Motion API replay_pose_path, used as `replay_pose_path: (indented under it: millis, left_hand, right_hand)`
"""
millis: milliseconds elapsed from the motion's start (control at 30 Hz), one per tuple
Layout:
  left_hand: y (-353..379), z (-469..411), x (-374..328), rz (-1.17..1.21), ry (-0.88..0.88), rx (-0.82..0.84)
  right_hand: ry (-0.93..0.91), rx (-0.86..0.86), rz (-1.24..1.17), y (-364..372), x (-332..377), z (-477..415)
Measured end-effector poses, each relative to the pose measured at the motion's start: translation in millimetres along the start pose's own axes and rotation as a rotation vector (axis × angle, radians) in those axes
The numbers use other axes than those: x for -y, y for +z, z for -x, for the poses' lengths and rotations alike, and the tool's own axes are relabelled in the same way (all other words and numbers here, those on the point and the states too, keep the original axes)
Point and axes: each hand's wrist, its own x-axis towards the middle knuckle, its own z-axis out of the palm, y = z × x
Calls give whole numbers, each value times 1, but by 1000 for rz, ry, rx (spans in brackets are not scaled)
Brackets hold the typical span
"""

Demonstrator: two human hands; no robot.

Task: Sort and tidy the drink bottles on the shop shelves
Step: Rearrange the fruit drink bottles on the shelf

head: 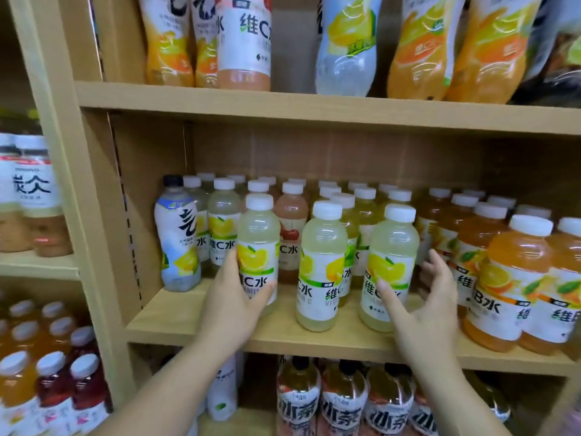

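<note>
On the middle shelf [283,336] stand rows of white-capped drink bottles. My left hand [232,303] grips a pale lemon bottle [259,234] at the front left, thumb across its label. A second lemon bottle [323,247] stands free at the front edge between my hands. My right hand [430,306] is spread around a third lemon bottle [393,243]: the thumb touches its label and the fingers are extended beside its right side. Behind them are more lemon bottles and one pink bottle [290,209].
A white-and-blue dark-capped bottle [177,234] stands at the shelf's left end. Orange bottles [515,256] fill the right side. The upper shelf [314,105] holds larger orange and clear bottles; the lower shelf holds tea bottles [342,401]. A neighbouring shelf unit [41,265] is on the left.
</note>
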Motion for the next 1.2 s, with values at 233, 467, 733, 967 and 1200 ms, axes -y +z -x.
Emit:
replay_pose_path:
  millis: [233, 467, 733, 967, 1200]
  left_hand:
    - [-33, -33, 28, -181, -59, -89]
    - [-36, -39, 33, -287, -30, -112]
    - [-67, -29, 35, -268, 185, -445]
    - [-96, -73, -9, -408, 123, -348]
    - [-110, -111, -24, -451, -92, -181]
  right_hand:
    - [-445, -273, 291, 28, 52, 27]
    - [-340, 1, 132, 64, 58, 55]
    - [-239, -3, 99, 78, 57, 60]
    - [-136, 161, 72, 96, 68, 53]
    - [-136, 204, 49, 106, 64, 48]
